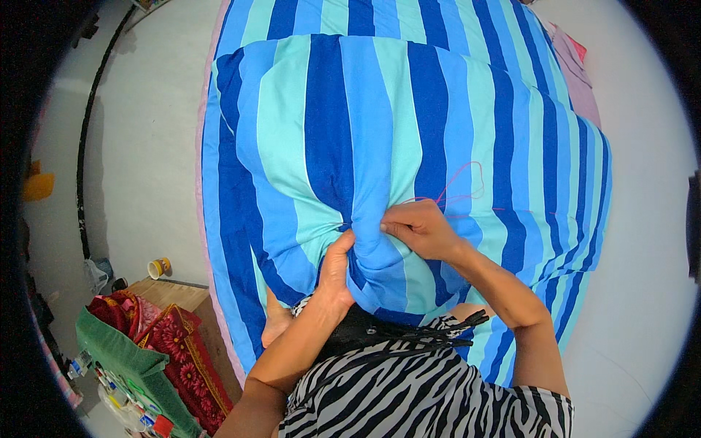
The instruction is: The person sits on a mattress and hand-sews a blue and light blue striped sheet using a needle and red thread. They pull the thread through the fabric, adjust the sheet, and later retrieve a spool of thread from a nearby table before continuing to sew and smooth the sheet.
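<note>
zebra-print top (409, 387) at six o'clock sits below the striped quilt (438, 109) toward twelve, whose bunched fold the left hand (336, 274) grips while the right hand (418, 228) pinches narrowly, its contents unclear, so pull evenly and keep the pink thread (481, 175) looping toward two o'clock untangled.

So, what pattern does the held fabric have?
The fabric is striped, two blues and mint; head view.

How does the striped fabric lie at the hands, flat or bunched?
Bunched: the striped fabric puckers between left hand and right hand, its stripes drawn together.
</note>
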The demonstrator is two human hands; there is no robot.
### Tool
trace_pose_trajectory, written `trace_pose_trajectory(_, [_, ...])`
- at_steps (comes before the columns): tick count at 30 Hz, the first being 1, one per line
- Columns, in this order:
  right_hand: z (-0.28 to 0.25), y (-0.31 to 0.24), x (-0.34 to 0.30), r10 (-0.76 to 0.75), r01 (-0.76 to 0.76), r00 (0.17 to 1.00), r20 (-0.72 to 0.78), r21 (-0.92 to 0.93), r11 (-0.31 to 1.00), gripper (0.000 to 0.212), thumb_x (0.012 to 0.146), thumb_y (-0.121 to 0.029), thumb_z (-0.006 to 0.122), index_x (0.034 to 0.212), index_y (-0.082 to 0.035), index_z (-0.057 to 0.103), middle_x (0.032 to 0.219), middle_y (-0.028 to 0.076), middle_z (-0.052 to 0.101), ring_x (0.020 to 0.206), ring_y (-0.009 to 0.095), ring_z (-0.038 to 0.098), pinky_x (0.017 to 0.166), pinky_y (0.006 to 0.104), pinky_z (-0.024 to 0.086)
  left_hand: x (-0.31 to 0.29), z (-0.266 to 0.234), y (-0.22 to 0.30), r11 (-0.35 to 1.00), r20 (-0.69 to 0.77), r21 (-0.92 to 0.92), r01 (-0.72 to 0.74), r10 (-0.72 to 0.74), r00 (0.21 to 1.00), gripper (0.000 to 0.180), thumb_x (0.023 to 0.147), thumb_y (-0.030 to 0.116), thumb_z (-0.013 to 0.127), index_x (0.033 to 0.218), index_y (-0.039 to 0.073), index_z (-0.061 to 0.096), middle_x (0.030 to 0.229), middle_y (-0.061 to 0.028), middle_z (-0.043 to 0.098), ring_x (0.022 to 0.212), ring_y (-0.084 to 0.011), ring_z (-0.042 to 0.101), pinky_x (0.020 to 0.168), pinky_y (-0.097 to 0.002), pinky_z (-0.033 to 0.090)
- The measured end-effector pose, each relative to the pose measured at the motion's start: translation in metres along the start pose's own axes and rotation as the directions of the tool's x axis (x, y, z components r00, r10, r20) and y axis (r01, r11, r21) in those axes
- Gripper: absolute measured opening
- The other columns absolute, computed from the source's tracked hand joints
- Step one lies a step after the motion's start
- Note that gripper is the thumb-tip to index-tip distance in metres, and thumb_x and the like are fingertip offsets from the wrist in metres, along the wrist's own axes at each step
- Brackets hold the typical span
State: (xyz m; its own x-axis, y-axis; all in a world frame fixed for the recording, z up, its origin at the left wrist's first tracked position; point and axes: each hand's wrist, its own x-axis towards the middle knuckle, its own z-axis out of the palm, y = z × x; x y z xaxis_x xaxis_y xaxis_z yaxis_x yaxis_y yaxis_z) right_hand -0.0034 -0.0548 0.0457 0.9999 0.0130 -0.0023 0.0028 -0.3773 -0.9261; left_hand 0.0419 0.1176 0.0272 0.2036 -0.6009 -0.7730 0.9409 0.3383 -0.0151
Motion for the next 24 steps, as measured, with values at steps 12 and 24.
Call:
trace_pose_trajectory(12, [-0.015,-0.008,0.006,-0.028,0.055,0.993,0.113,-0.240,0.969,0.010,0.083,-0.010,0.054,0.091,-0.005,0.056,0.075,0.012,0.059,0.074,0.031,0.058,0.065,0.0394,0.046,0.000,0.010,0.000,0.992,0.054,0.062,-0.108,0.105,0.993,0.035,0.087,0.026,0.053,0.111,0.000,0.052,0.103,-0.0124,0.060,0.090,-0.0223,0.060,0.082,-0.0366,0.050])
trace_pose_trajectory(24, [-0.002,-0.055,0.048,-0.242,0.263,0.963,0.116,-0.587,0.766,0.008,0.067,-0.003,0.060,0.072,-0.002,0.053,0.075,0.009,0.049,0.070,0.025,0.050,0.058,0.0343,0.043,0.000,0.021,-0.002,0.998,0.028,0.001,-0.057,0.057,0.998,0.030,0.086,0.023,0.053,0.110,0.005,0.053,0.109,-0.0099,0.059,0.097,-0.0222,0.059,0.085,-0.0378,0.049])
